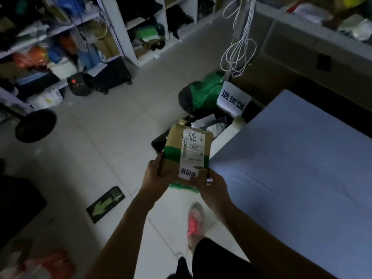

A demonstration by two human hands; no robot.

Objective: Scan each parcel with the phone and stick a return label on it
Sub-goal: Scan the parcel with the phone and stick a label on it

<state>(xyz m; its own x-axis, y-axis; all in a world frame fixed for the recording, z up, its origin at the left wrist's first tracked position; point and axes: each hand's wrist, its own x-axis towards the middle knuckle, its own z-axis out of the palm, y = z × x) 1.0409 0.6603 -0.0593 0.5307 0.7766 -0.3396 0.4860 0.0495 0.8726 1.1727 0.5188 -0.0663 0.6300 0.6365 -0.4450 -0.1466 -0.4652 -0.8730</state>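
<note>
Two hands, left hand [156, 174] and right hand [209, 186], grip the green-taped brown cardboard parcel [187, 152] over the floor [120, 137]; its white return label [188, 173], near an edge, may lift under the thumb.

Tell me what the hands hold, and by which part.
Both hands hold the cardboard parcel at its near end: the left hand on the left edge, the right hand at the right corner.
</note>
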